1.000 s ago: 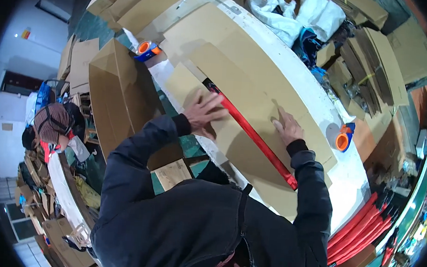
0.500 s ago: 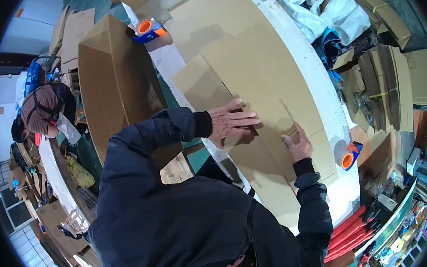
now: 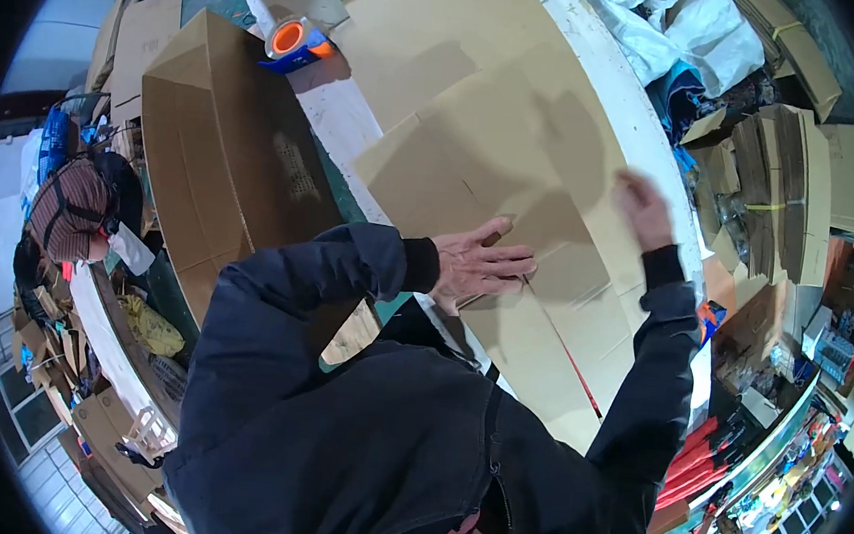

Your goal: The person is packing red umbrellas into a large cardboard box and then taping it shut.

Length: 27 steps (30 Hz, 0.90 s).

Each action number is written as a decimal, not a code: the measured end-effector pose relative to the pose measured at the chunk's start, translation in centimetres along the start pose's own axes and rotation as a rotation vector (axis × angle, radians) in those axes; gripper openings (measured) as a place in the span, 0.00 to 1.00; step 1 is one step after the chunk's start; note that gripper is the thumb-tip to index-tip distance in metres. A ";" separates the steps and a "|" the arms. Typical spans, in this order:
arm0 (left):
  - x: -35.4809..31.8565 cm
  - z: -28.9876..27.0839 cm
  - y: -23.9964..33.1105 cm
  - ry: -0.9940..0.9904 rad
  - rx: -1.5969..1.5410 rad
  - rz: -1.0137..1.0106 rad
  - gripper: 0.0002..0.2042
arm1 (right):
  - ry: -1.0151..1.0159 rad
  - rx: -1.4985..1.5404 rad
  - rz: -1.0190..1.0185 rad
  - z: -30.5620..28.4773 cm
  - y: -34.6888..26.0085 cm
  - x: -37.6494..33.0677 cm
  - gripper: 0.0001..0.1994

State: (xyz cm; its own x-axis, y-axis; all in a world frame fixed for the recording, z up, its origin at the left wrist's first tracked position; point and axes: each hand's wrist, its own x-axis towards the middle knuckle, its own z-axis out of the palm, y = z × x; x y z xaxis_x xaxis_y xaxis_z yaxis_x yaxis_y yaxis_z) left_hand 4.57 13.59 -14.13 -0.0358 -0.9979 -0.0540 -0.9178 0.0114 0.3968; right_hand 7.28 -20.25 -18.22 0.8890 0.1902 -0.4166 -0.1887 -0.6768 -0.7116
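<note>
A flat piece of brown cardboard (image 3: 499, 182) lies on the white worktable (image 3: 605, 40) in front of me, with flaps meeting along a seam. My left hand (image 3: 484, 264) rests flat on it, fingers spread, at the upper end of the seam. A thin red strip (image 3: 579, 374) shows in the seam below those fingers. My right hand (image 3: 644, 212) is over the right part of the cardboard, smeared by motion; its fingers look bent, but whether they hold anything is unclear.
A tape dispenser (image 3: 299, 44) with an orange core stands at the table's far left; another tape dispenser (image 3: 712, 320) is partly behind my right sleeve. An open carton (image 3: 181, 137) stands left. Folded cardboard (image 3: 789, 185) is stacked right. Another person (image 3: 76, 204) is at far left.
My right hand has lifted off the cardboard and moved up and to the right. The cardboard lies differently, its upper flap edges now closer together. My left hand stays on it, fingers more spread.
</note>
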 end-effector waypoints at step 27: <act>20.9 11.9 21.8 -0.207 0.114 0.163 0.41 | 1.019 0.048 0.097 11.8 7.2 -28.4 0.20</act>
State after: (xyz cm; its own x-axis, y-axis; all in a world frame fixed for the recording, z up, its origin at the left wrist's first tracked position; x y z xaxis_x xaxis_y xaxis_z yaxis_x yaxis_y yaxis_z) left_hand -20.92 -6.22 -17.51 -0.2561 -0.9482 -0.1881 -0.9314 0.1899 0.3105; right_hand -24.24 -22.16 -18.21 0.7970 -0.5736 0.1892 -0.2749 -0.6234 -0.7319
